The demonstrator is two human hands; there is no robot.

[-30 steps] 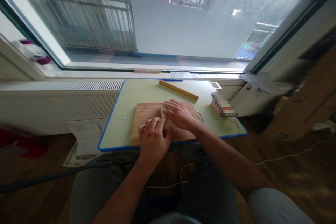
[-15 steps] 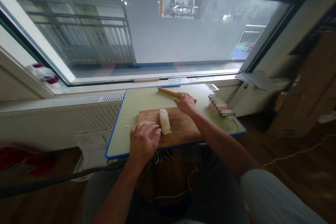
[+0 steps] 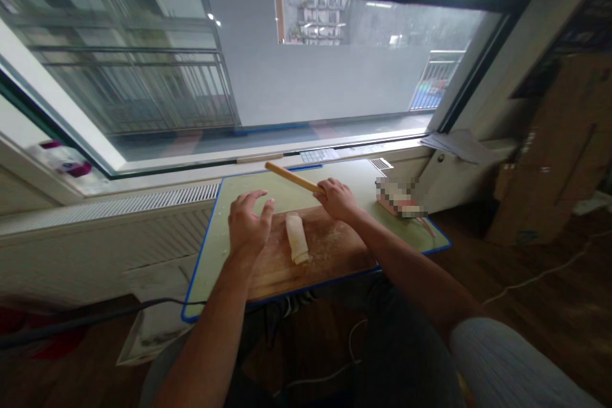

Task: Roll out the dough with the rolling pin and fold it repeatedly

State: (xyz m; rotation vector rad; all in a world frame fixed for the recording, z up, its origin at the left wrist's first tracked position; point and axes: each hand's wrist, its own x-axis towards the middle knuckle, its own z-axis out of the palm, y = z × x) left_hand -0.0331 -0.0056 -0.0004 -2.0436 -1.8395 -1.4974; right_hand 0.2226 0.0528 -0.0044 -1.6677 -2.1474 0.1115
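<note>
Board [image 3: 342, 264]: lay flat on a green table [image 3: 213, 248] with blue edging. Found on the board, left of its middle, a pale dough roll [image 3: 297, 239], set lengthwise from far side toward near side, with layered folds showing at the near end. Noted pale residue [image 3: 329, 242] on the board, right of the roll. Observed left hand [image 3: 248, 223] raised at the board's left side, thumb and fingers spread well apart, grasping nothing and clear of the roll. Observed right hand [image 3: 337, 199] at the board's far edge, fingers curled tightly around one end of a wooden rod [image 3: 291, 177]. Recorded rod as slanting leftward, beyond the board's far edge. Could not establish contact or clearance between rod and table. Logged right of the board a pixelated item [image 3: 400, 197], of indiscernible kind. Sighted beyond the board a large window [image 3: 335, 76].
</note>
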